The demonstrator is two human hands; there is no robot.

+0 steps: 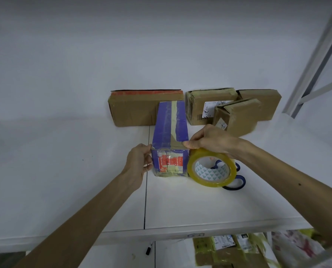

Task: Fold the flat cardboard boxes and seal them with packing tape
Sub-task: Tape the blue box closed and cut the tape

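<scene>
The blue box (170, 128) stands folded on the bench (64, 171), its short printed end facing the person and a pale tape strip running along its top; the left hand (138, 161) grasps the near left edge, fingers curled round the corner, while the right hand (209, 141) grips the tape roll (209, 172) just beside the box's right face, a fingertip showing inside the core and the thumb pressing at the top near corner. The step looks like anchoring a tape end there; to do it well, press the end flat before pulling, hold the box firm with the left hand so it does not slide or tip, and draw the roll taut and straight across the seam, smoothing as it goes.

Blue-handled scissors (236, 182) lie just behind the roll, near enough to snag it but handy for the cut; the long brown carton (134, 111) touches or nearly touches the box's far end, and taped parcels (238, 117) crowd the back right; open room lies to the left and toward the bench's near edge.
</scene>
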